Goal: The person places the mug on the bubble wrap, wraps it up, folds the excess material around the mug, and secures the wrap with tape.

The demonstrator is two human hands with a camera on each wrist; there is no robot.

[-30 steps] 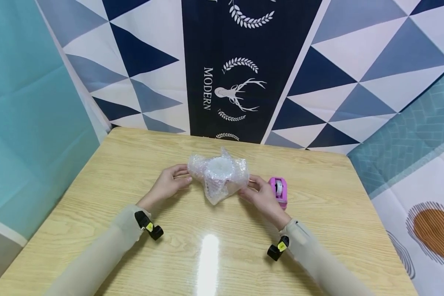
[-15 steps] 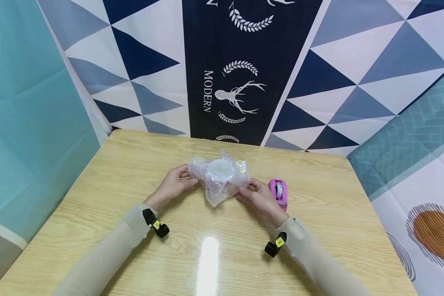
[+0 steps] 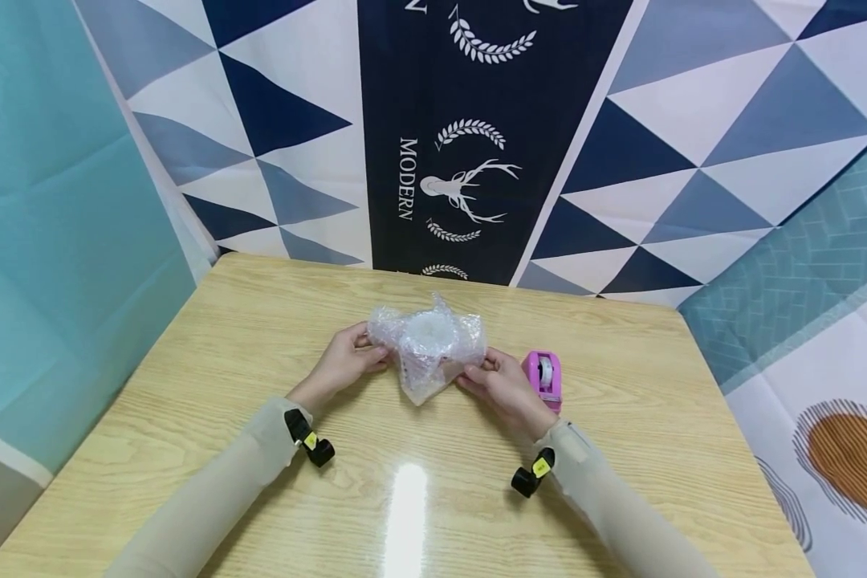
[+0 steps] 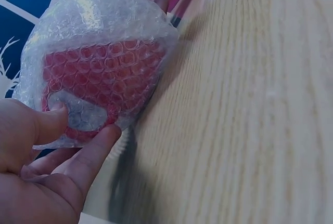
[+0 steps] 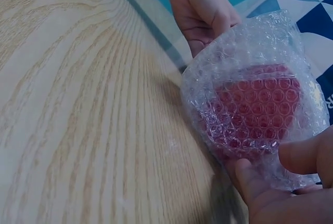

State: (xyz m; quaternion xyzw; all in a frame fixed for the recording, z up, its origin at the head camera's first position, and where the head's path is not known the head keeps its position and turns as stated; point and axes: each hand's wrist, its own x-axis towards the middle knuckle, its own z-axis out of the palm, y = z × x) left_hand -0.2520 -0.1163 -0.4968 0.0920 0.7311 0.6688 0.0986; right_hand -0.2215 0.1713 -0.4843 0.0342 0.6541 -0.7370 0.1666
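Observation:
A red mug point(image 4: 106, 70), its loop handle showing through, is swathed in bubble wrap point(image 3: 433, 337) toward the back of the wooden table. The wrap bunches into loose ends at left and right, with a flap pointing toward the front. At the left end, my left hand point(image 3: 342, 359) holds the wrap, thumb and fingers close about the handle in the left wrist view. My right hand point(image 3: 506, 385) pinches the opposite end between thumb and fingers, seen low in the right wrist view. Fingers behind the wrap are partly hidden.
A pink tape dispenser point(image 3: 544, 380) with a roll in it stands just right of my right hand. The wooden table point(image 3: 274, 514) ends at a patterned cloth backdrop point(image 3: 448, 144). A teal cloth point(image 3: 65, 201) hangs at the left.
My left hand has slid a little right, its thumb now further over the wrap. My right hand has shifted slightly left. The wrapped mug stays almost in place.

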